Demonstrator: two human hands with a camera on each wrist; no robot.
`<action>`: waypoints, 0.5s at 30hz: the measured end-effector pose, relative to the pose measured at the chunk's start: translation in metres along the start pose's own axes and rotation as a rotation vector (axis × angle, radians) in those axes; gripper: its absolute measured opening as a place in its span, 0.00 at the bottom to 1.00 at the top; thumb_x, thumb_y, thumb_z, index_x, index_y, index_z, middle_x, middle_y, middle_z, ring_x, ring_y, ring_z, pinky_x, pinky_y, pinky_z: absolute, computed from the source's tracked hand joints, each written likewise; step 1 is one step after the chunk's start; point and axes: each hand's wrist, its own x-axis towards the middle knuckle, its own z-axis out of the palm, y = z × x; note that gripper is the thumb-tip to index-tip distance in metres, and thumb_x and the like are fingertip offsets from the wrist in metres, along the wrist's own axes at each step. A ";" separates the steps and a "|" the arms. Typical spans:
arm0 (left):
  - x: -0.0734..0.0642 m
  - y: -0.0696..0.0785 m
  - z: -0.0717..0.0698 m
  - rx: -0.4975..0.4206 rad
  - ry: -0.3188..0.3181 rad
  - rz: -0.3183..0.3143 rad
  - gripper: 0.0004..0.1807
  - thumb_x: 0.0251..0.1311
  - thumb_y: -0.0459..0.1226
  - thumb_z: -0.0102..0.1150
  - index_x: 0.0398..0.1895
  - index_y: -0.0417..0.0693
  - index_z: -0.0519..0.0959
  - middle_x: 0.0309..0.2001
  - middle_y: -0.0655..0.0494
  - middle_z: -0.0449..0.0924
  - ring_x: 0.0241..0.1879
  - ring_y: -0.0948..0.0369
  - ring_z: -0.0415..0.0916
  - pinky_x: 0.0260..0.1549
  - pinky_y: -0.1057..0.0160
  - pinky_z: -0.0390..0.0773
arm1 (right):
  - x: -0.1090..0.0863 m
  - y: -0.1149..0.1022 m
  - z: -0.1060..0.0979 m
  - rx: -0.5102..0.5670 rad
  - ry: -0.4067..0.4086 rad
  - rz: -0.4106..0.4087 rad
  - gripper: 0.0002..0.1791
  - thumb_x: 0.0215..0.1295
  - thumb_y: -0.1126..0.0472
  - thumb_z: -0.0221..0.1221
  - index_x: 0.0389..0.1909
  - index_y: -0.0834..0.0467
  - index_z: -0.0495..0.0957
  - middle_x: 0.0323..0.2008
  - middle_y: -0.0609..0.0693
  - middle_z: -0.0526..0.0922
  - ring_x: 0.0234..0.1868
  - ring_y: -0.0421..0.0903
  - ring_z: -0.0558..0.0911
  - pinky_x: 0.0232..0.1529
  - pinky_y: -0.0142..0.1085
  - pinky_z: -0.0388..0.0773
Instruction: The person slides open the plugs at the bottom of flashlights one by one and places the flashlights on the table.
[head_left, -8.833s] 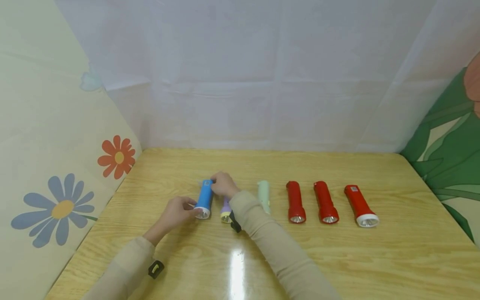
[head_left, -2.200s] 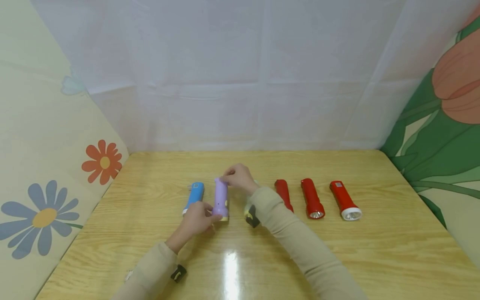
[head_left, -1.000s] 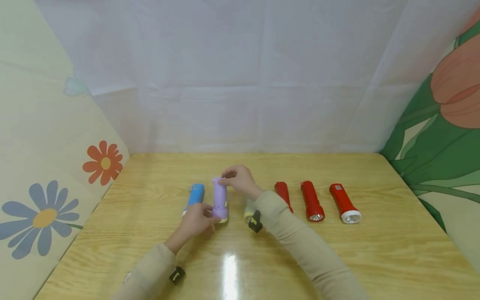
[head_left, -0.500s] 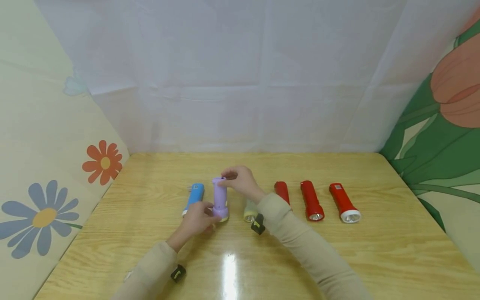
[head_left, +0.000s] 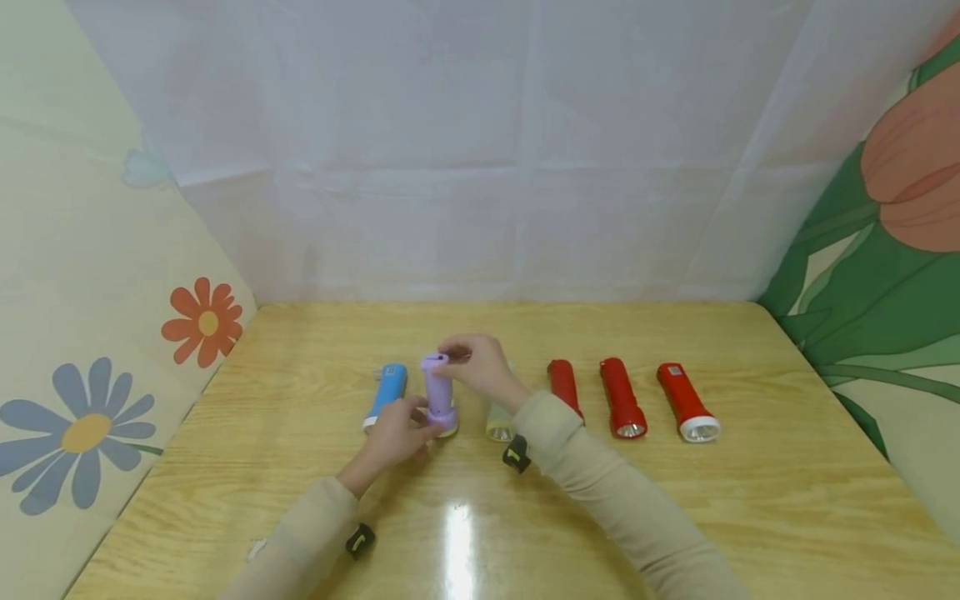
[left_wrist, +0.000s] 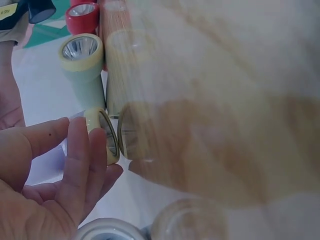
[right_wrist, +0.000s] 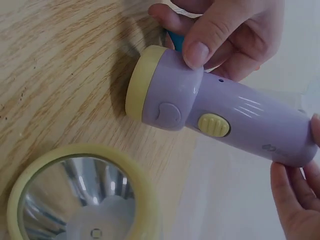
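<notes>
A purple flashlight (head_left: 438,388) with a yellow lens ring stands tilted, lens end down at the table and tail raised. My left hand (head_left: 397,432) pinches its head between thumb and fingers. At the tail, my right hand (head_left: 483,367) holds the end with thumb and fingertips. The right wrist view shows the yellow switch (right_wrist: 214,125) on the purple flashlight's side. To the left lies a blue flashlight (head_left: 389,388), its head partly behind my left hand. A pale green flashlight (head_left: 500,423) lies to the right, mostly hidden by my right hand and wrist.
Further right lie two all-red flashlights, one (head_left: 566,386) partly behind my sleeve, the other (head_left: 622,398) in full view. Beyond them is a red flashlight with a white rim (head_left: 686,402). The wooden table (head_left: 750,517) ends at a white cloth backdrop (head_left: 480,167).
Both hands have gone from the blue flashlight to the purple one. Over the last two seconds, the purple flashlight has tipped steadily more upright, its tail leaning slightly left.
</notes>
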 end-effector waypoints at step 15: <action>0.004 0.003 -0.002 0.007 0.008 -0.007 0.16 0.46 0.31 0.66 0.37 0.29 0.77 0.28 0.45 0.80 0.13 0.60 0.74 0.12 0.66 0.75 | -0.007 -0.001 -0.003 0.013 -0.102 -0.025 0.21 0.47 0.68 0.67 0.45 0.65 0.76 0.42 0.56 0.80 0.41 0.49 0.80 0.40 0.32 0.77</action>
